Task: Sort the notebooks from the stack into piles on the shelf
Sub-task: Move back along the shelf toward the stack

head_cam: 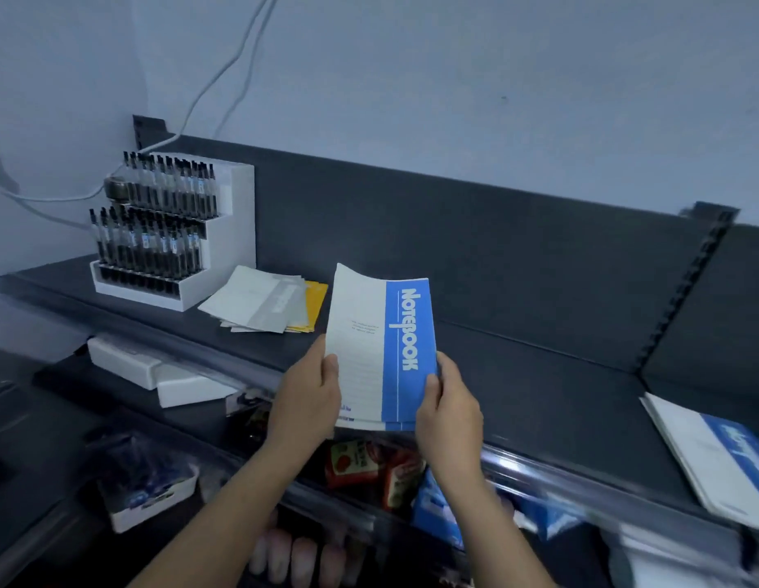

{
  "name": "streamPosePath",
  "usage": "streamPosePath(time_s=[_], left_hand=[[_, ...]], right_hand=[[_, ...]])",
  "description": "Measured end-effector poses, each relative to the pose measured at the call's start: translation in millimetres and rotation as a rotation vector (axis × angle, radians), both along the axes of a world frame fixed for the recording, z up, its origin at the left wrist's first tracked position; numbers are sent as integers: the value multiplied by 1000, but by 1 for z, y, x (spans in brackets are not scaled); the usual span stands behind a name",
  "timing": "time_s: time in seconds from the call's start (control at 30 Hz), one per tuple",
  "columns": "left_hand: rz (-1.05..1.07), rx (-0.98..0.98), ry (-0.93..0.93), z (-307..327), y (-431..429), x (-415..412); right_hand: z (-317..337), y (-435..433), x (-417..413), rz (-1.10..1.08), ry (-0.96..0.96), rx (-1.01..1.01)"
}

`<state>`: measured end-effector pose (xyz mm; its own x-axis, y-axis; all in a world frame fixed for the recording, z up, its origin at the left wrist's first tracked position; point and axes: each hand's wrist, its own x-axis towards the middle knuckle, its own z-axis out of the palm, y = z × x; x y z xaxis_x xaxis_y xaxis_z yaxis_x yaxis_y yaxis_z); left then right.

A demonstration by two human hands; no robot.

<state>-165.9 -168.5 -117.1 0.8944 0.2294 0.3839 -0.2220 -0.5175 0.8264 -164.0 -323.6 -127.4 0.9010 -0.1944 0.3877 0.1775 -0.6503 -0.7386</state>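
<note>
Both hands hold a small stack of blue-and-white notebooks (380,345) upright above the dark shelf (518,367); the top cover reads "Notebook". My left hand (307,396) grips the stack's left edge, thumb on the cover. My right hand (448,407) grips the lower right corner, thumb on the blue band. A loose pile of grey-white and yellow notebooks (265,303) lies on the shelf to the left. Another blue-and-white notebook pile (717,456) lies at the shelf's right front edge.
A white tiered display of pens (165,231) stands at the shelf's left end. White cables (225,70) hang down the wall. Below the shelf are white boxes (157,371), a tray of small items (148,490) and red and blue packets (382,468).
</note>
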Motion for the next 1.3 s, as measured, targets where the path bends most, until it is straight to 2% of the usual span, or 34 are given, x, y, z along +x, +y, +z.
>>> streamPosePath(time_s=[0.3,0.83,1.17,1.3], left_hand=[[-191,9,-32,-7,-86,-39],[-381,-32,0,-4,-309,-84],[-417,232,146,-6,-387,-47],[-436,338,212,-8,-403,-18]], right_hand=[[-4,-86,-67,-186,15,-39],[9,-302,-145,-361,122,-131],[14,-385,-129,-461,147,-313],[12,-403,-104,-503,190,-467]])
